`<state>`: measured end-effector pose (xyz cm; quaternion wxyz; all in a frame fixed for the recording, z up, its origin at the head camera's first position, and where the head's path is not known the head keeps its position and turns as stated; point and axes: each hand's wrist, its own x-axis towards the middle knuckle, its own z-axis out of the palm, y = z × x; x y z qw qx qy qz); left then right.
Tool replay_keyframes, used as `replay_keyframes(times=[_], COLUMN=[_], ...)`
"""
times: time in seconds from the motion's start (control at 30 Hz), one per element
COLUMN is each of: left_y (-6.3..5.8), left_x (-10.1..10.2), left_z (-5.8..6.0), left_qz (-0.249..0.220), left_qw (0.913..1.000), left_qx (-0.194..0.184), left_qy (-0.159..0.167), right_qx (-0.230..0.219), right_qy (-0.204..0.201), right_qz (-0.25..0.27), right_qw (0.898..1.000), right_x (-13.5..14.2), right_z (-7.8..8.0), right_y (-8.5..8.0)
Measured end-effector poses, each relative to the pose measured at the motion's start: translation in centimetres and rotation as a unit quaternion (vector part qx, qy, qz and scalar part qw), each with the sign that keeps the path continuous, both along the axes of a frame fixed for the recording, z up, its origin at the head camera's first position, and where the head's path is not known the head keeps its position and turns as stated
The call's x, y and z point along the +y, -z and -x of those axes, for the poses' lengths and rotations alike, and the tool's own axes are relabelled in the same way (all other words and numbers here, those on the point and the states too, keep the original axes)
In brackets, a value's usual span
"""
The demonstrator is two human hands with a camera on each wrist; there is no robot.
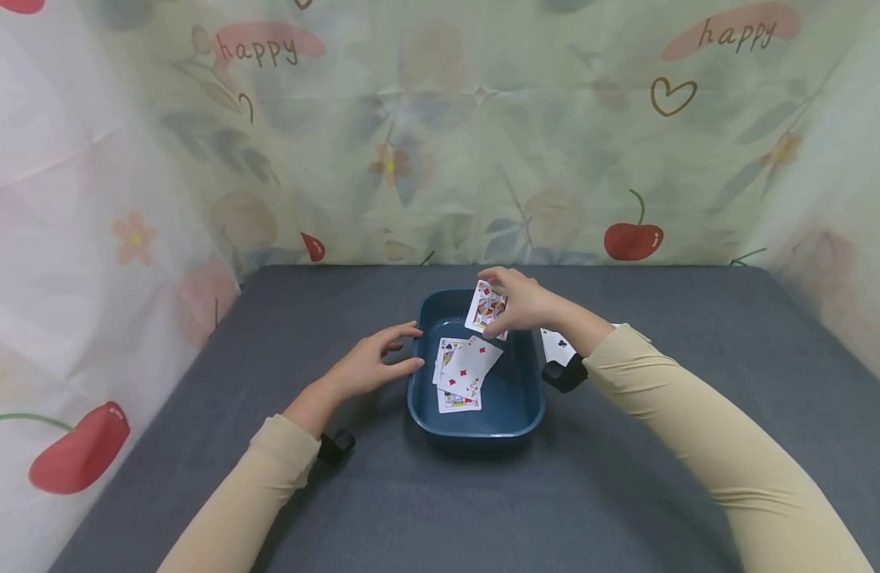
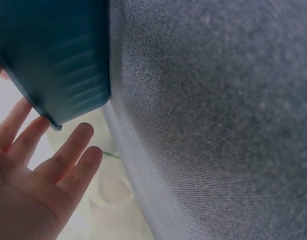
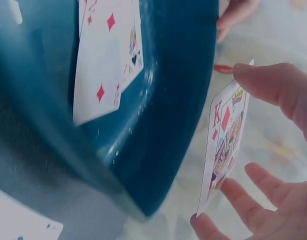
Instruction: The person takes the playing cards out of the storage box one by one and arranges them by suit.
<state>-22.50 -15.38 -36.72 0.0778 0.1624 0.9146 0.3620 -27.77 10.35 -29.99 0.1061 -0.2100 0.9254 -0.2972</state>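
Observation:
My right hand (image 1: 520,301) pinches a playing card, the king of diamonds (image 3: 226,137), between thumb and fingers above the far right part of a blue tray (image 1: 508,414). Inside the tray lie several overlapping cards: the two of diamonds (image 1: 472,368) on top, a king of spades (image 1: 447,350) partly under it, and another face card (image 1: 460,403) nearer the front. With fingers spread and fairly straight, my left hand (image 1: 364,366) is at the tray's left rim. In the left wrist view, its fingertips (image 2: 41,122) reach the rim's edge.
Right of the tray, a card with club marks (image 1: 557,347) lies on the grey cloth-covered table (image 1: 454,509), partly hidden by the right forearm. A patterned curtain (image 1: 440,159) hangs behind the table and along both sides.

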Motion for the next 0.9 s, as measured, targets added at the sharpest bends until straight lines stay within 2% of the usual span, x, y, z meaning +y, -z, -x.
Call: replay_keyframes(times=[0.33, 0.63, 0.9], left_y=[0.1, -0.2, -0.3], left_x=[0.0, 0.1, 0.1], left_z=[0.0, -0.2, -0.3], left_qz=[0.0, 0.0, -0.002], left_qw=[1.0, 1.0, 1.0], left_qx=[0.001, -0.003, -0.002], left_qy=[0.004, 0.0, 0.001], right_qx=[0.013, 0.06, 0.074], right_qy=[-0.021, -0.007, -0.006], right_qz=[0.06, 0.044, 0.062], right_qw=[0.998, 0.997, 0.995], right_x=[4.2, 8.6, 12.5], right_z=[0.3, 0.1, 0.2], right_y=[0.2, 0.3, 0.9])
